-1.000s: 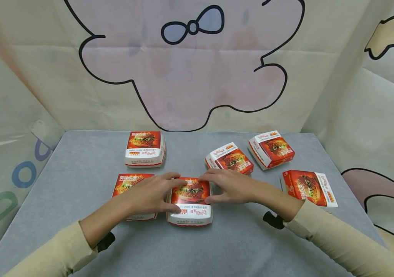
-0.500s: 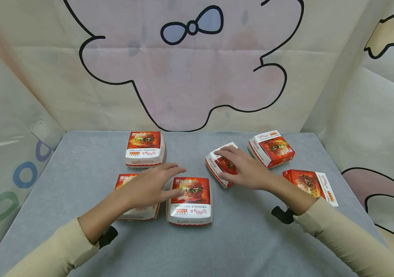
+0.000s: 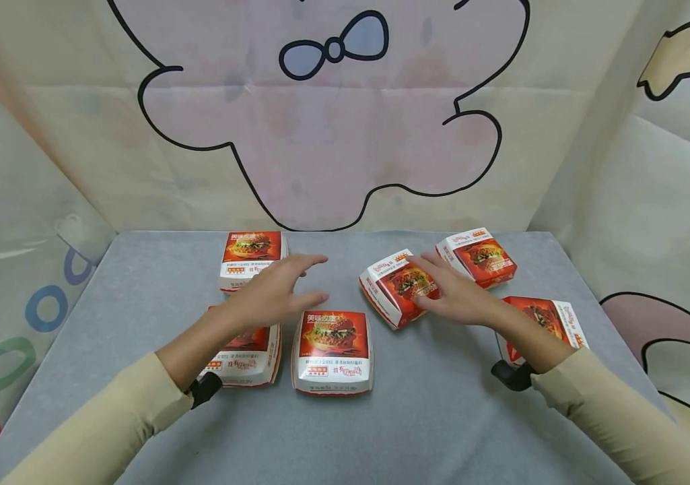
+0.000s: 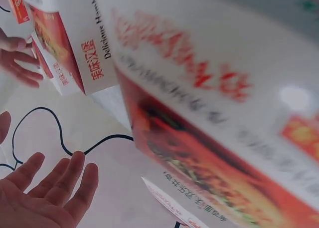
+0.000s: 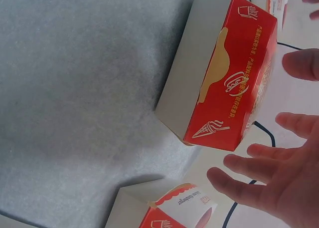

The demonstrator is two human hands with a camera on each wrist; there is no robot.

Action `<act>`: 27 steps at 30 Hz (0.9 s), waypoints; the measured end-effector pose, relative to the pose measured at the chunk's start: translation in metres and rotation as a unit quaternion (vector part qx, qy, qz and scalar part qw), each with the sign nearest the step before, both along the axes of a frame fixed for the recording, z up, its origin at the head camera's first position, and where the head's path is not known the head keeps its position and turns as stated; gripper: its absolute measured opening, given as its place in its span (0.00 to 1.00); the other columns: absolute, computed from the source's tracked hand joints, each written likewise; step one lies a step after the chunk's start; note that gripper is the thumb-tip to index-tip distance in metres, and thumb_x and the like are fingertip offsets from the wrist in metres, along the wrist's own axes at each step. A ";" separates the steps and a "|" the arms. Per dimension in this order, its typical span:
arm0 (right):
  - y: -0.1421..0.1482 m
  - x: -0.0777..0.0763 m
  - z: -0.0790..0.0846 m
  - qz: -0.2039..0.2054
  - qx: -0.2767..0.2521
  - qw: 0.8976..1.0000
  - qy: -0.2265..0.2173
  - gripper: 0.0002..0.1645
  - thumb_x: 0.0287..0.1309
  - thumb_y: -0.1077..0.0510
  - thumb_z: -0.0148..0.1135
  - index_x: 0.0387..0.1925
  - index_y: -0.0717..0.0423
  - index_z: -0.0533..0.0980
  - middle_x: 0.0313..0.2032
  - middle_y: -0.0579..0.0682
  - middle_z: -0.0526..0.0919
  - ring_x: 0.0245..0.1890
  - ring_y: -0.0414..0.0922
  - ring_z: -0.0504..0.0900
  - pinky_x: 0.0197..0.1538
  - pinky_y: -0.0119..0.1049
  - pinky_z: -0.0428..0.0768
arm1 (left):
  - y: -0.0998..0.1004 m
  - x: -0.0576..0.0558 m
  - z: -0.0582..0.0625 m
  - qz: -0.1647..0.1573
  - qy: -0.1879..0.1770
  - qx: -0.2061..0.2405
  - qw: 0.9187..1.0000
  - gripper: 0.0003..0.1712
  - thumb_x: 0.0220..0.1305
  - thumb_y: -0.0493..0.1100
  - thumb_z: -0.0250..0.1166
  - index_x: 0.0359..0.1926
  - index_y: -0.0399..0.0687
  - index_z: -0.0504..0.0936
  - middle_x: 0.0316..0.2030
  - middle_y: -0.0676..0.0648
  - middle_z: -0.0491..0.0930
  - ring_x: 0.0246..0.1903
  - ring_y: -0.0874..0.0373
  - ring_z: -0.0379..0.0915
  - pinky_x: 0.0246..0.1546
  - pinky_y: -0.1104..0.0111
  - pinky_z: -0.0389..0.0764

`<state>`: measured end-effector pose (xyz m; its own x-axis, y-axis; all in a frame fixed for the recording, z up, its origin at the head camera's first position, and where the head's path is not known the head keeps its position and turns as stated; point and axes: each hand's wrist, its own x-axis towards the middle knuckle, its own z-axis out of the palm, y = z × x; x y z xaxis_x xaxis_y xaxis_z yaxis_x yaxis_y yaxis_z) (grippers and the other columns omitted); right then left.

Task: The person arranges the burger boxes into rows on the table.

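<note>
Grey cloth covers the table, and on it we count six printed burger boxes.

At left we record the far-left box and, on the near side, the near-left box, both partly hidden by the left hand and its arm. Just beside the latter, to its right, sits the middle box, its printed lid fully visible.

At right we find the angled box, turned askew; the far-right box, also askew; and the near-right box, partly behind the right forearm.

We note the left hand above the left boxes, fingers extended, thumb apart, gripping nothing. We note the right hand at the right edge of the angled box, fingers spread, likewise without a grip; whether it touches that box we cannot tell.

Both sleeves are beige. Behind the table we observe a cartoon-printed backdrop.
</note>
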<state>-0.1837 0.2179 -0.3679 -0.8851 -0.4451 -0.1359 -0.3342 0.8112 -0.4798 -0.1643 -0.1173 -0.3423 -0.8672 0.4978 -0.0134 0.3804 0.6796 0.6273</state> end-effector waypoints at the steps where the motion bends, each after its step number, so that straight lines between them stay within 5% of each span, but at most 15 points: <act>1: 0.000 0.000 0.000 0.003 0.001 1.000 -0.002 0.45 0.62 0.54 0.62 0.76 0.55 0.55 0.74 0.65 0.54 0.69 0.65 0.60 0.61 0.67 0.67 | 0.002 -0.003 0.001 -0.001 0.000 0.001 1.000 0.37 0.66 0.54 0.66 0.73 0.51 0.66 0.69 0.46 0.68 0.63 0.49 0.69 0.60 0.50 0.73; 7: 0.001 0.003 -0.002 0.011 0.001 1.000 -0.012 0.46 0.60 0.58 0.62 0.76 0.53 0.55 0.74 0.64 0.52 0.68 0.64 0.62 0.61 0.66 0.68 | 0.012 -0.018 0.003 -0.018 0.005 0.000 1.000 0.39 0.68 0.53 0.64 0.75 0.48 0.63 0.72 0.45 0.64 0.72 0.49 0.56 0.69 0.51 0.60; 27: -0.021 -0.018 -0.006 0.035 -0.002 0.999 -0.017 0.45 0.62 0.52 0.63 0.76 0.53 0.56 0.75 0.63 0.52 0.72 0.63 0.56 0.64 0.65 0.65 | 0.039 -0.054 0.002 -0.075 -0.054 -0.081 0.992 0.37 0.73 0.50 0.58 0.76 0.45 0.59 0.73 0.42 0.61 0.73 0.47 0.53 0.71 0.54 0.57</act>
